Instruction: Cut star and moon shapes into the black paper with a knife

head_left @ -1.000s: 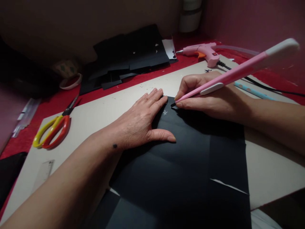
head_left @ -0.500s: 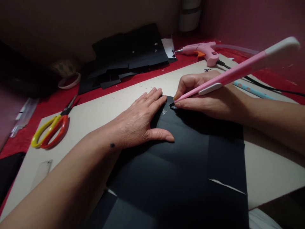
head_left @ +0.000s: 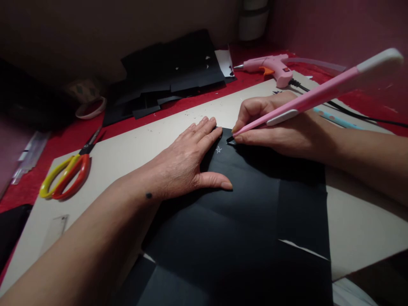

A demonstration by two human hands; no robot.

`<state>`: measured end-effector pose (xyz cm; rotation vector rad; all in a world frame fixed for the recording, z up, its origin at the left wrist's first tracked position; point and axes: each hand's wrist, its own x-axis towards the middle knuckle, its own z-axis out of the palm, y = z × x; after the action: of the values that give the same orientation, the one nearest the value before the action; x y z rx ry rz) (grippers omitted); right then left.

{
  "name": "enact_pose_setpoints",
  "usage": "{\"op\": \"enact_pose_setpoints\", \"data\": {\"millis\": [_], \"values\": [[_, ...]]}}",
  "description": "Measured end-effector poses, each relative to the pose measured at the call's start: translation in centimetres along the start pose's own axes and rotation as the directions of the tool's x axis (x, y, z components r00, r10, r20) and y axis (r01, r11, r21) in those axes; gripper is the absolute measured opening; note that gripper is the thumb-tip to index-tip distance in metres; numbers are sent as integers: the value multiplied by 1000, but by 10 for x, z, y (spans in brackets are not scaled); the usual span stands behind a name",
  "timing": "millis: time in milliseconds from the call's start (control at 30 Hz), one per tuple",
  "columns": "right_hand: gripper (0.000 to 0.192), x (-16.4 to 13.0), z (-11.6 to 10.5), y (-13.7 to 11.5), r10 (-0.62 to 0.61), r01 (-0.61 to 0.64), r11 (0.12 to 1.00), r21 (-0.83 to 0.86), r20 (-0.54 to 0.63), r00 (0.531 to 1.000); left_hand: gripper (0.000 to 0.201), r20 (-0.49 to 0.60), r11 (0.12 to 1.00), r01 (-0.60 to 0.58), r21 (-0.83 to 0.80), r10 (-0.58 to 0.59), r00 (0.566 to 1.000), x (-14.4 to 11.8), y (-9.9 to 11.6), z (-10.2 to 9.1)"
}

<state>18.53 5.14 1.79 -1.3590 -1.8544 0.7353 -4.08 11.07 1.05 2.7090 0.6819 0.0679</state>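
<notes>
My left hand [head_left: 191, 159] lies flat on a sheet of black paper [head_left: 248, 221], fingers stretched out and thumb spread. A small white star outline [head_left: 218, 149] shows on the paper between its index finger and thumb. My right hand [head_left: 270, 123] is closed in a writing grip round a slim pink craft knife [head_left: 309, 97] with a white end. The knife's dark tip meets the paper just right of the star, beside a short pale mark. The paper has slits and fold lines near its lower part.
Yellow-and-orange scissors [head_left: 68, 174] lie at the left of the pale board [head_left: 134, 148]. Black paper pieces [head_left: 172, 63] are stacked at the back on the red cloth [head_left: 188, 100]. A pink glue gun [head_left: 270, 68] with a black cord rests behind my right hand.
The view has shifted very slightly. Both hands hold nearly the same places, with the knife tip still on the paper.
</notes>
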Motion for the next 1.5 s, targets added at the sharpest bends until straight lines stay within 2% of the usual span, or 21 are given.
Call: {"op": "enact_pose_setpoints", "data": {"millis": [200, 467, 700, 967, 1500], "values": [[16, -1, -1, -1, 0, 0, 1000, -17, -3, 1000, 126, 15, 1000, 8, 26, -9, 1000, 1, 1, 0], [14, -1, -2, 1, -4, 4, 1000, -5, 10, 1000, 121, 6, 1000, 8, 17, -8, 1000, 1, 2, 0], [17, 0, -1, -1, -5, 5, 1000, 5, -6, 1000, 127, 20, 1000, 8, 29, -8, 1000, 1, 2, -1], [18, -1, -2, -3, 46, -45, 998, 42, -21, 999, 121, 6, 1000, 6, 29, -6, 1000, 1, 2, 0], [19, -1, 0, -4, 59, -57, 998, 26, -47, 997, 124, -9, 995, -42, 94, 43, 999, 0, -3, 3]]}}
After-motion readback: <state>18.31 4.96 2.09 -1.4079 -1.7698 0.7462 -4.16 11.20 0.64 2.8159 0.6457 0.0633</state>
